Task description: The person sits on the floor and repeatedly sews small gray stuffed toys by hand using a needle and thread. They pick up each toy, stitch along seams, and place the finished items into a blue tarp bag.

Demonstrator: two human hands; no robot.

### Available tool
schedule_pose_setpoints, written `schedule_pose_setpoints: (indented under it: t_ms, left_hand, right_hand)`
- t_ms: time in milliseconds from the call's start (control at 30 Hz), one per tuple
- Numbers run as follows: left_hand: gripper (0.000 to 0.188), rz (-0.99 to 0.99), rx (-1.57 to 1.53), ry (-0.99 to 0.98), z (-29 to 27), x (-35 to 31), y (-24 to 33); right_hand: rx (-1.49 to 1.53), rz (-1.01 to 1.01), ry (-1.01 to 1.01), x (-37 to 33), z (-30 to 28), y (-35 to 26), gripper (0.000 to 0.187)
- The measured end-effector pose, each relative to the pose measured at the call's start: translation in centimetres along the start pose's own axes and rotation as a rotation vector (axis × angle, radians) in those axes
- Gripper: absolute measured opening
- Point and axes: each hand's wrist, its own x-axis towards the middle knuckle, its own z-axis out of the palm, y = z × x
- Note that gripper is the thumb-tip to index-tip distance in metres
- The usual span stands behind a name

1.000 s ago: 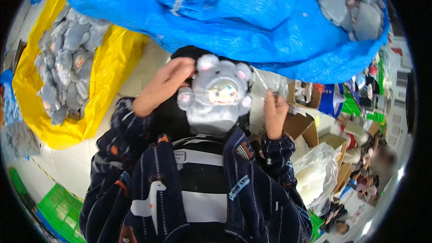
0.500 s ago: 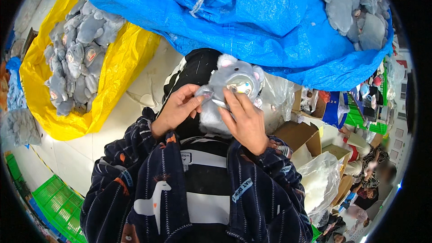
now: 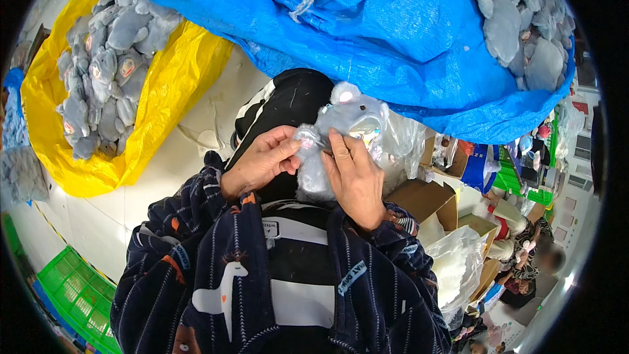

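Observation:
A grey plush toy (image 3: 347,113) with rounded, pink-lined ears and a doll-like face lies on my lap, its face now partly hidden by my right hand. My left hand (image 3: 261,160) pinches the toy's small paw (image 3: 306,137) between thumb and fingers; a pink patch shows on the paw. Across the toy's front, my right hand (image 3: 357,180) presses with bent fingers and holds the body just under the face. The thumb of that hand is mostly hidden.
A yellow sack (image 3: 167,108) of grey plush pieces stands at the left. A large blue sack (image 3: 393,39) spreads in front, with more grey plush (image 3: 527,19) at its right. Cardboard boxes (image 3: 426,200) and clear plastic bags (image 3: 455,269) stand on the right; a green crate (image 3: 78,295) is lower left.
The toy has turned slightly, so its face now points more to the right and is more covered. Its paw has tipped up, showing the pink patch. Both hands keep their hold.

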Motion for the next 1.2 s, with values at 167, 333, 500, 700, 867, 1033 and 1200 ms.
schedule_pose_setpoints:
  t_ms: [167,333,500,700,867,1033,1200]
  left_hand:
    - [0.026,0.04,0.23,0.092,1.0,-0.2,0.3]
    - [0.019,0.054,0.384,0.041,0.7,0.1,0.8]
    - [0.017,0.069,0.489,0.004,0.3,0.3,1.3]
    - [0.016,0.028,0.47,-0.076,-0.2,0.5,1.7]
    - [0.02,-0.019,0.521,-0.15,-0.1,0.6,2.1]
    - [0.021,-0.05,0.534,-0.179,-0.4,0.9,2.2]
    - [0.021,-0.07,0.57,-0.158,-0.4,1.0,2.1]
  right_hand:
    - [0.126,-0.029,-0.028,0.5,0.4,0.2,0.042]
    - [0.087,-0.132,-0.109,1.2,-0.3,0.6,0.042]
    - [-0.036,-0.195,-0.206,2.4,-1.2,0.1,0.043]
    - [0.002,-0.249,-0.309,3.4,-2.2,0.9,0.041]
    - [-0.04,-0.345,-0.388,3.9,-1.8,0.9,0.041]
    - [0.081,-0.353,-0.515,5.0,-2.1,0.8,0.04]
    - [1.016,0.343,-0.25,3.8,-1.6,1.9,0.04]
